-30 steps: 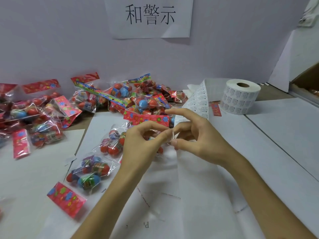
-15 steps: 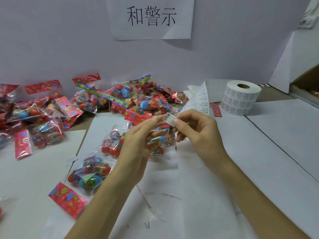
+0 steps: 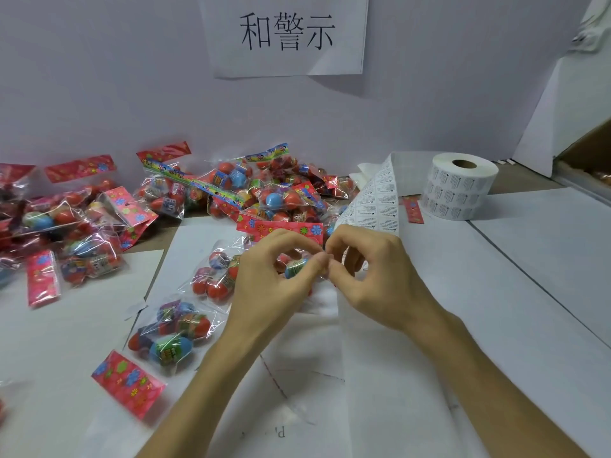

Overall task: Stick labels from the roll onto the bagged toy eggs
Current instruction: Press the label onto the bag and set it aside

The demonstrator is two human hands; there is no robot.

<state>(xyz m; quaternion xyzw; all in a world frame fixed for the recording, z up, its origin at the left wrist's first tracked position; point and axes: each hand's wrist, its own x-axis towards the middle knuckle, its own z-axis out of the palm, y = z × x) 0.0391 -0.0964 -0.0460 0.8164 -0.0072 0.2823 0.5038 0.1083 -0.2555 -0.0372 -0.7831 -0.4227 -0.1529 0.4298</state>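
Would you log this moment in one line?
left hand: pinches egg bag | right hand: fingertips meeting left's, contents unseen | label roll: untouched

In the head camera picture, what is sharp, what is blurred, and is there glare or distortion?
Head view: even light; the wall sign and label roll are sharp; the bagged eggs at the left edge are smeared, with glare on their plastic; corners look stretched by the wide lens.

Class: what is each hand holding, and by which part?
Left hand and right hand pinch fingertips together beside the label strip, over a bag. Whatever is pinched is hidden, so it cannot be told.
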